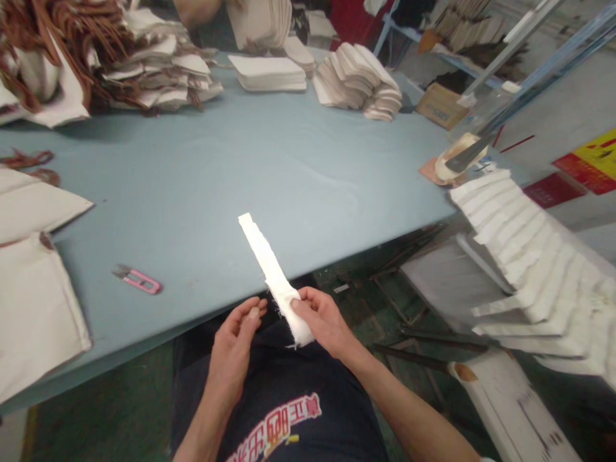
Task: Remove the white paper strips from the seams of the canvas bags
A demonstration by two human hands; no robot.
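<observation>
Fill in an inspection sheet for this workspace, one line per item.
Surface: blue-green table, its front edge before the person.
Job's things: white strip, frayed near its lower end.
Clutter: pink snips at left; pale stack and fanned pieces at the back.
Hands: right hand pinches the strip; left hand is beside it, holding nothing.
Cables: nothing seen.
Surroundings: overlapping white strips and yellow-and-red sign at right.

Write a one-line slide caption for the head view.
Head view: the right hand holds a white cloth strip beside the empty left hand; pink snips lie on the table.
</observation>
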